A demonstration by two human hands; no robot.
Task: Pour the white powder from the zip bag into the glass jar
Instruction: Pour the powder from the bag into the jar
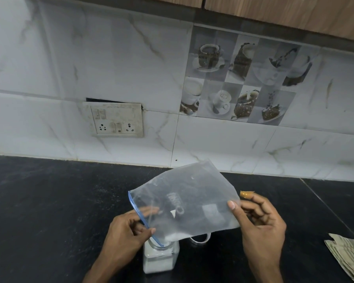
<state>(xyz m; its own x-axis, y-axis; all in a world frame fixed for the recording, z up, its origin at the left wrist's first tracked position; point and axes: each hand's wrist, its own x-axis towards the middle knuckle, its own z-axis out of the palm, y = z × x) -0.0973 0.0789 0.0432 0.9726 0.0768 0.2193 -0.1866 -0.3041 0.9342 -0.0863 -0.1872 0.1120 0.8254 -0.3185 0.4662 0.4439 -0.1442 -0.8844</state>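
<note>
Holding the zip bag tilted, blue-zip corner lowered to the mouth of the glass jar, to let the white powder gathered there slide down. Pinching the zip edge with the left hand, just above the jar, probably to keep it open; clamping the opposite edge with the right hand, raised for slope.

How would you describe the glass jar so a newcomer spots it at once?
On the black countertop, look low in the view between the left hand and the right hand. The glass jar stands upright under the zip bag's blue-edged mouth; unlike the clear ring beside it, it is squarish and part-filled with white powder.
</note>
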